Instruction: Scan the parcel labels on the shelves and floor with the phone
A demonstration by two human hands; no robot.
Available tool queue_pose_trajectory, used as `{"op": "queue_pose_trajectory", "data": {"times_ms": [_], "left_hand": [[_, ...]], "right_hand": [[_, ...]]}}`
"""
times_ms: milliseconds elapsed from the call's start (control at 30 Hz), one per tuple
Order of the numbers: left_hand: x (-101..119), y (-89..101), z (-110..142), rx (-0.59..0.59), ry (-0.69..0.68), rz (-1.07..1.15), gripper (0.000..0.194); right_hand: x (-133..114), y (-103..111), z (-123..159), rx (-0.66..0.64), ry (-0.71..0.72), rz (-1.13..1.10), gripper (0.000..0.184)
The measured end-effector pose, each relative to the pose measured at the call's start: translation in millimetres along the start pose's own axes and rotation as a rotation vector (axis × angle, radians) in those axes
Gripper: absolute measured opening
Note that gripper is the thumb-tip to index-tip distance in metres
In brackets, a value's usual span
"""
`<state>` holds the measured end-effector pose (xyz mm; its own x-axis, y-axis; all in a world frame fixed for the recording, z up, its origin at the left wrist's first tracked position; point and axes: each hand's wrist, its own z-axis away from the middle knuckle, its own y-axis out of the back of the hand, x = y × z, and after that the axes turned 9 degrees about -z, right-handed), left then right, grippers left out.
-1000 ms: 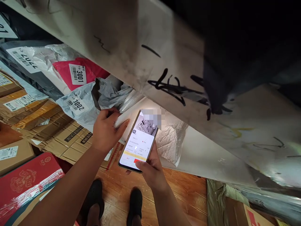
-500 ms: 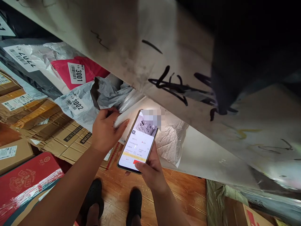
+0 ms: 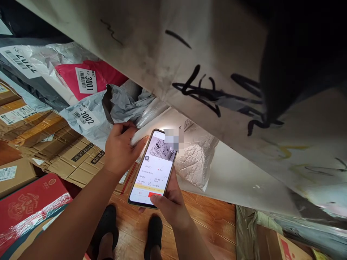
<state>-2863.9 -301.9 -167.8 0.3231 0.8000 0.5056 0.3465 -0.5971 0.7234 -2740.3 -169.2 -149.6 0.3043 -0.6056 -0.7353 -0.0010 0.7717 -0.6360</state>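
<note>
Wooden floor (image 3: 211, 220) lies under you, with cardboard boxes (image 3: 67, 155) stacked at your left and a pale shelf edge (image 3: 189, 54) scrawled with black marker slanting overhead. Grey mailer bags (image 3: 89, 115) labelled 3001 and 3002 fill the shelf below. Your left hand (image 3: 119, 151) pinches a white rolled parcel (image 3: 141, 135) in a narrow grip at the shelf lip. Your right hand (image 3: 169, 206) holds a phone (image 3: 151, 168) from below, thumb on its lit screen. The phone's long axis tilts up and right, toward a crinkled white parcel (image 3: 196, 159).
</note>
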Motion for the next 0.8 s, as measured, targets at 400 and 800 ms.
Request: {"op": "queue_pose_trajectory", "data": {"times_ms": [400, 800], "left_hand": [[1.4, 0.9, 0.9, 0.022, -0.011, -0.008, 0.027], [16.7, 0.6, 8.4, 0.154, -0.040, -0.061, 0.029]], "right_hand": [[12.2, 14.3, 15.6, 0.039, -0.019, -0.039, 0.083], [19.0, 22.2, 44.3, 0.095, -0.113, -0.128, 0.104]]}}
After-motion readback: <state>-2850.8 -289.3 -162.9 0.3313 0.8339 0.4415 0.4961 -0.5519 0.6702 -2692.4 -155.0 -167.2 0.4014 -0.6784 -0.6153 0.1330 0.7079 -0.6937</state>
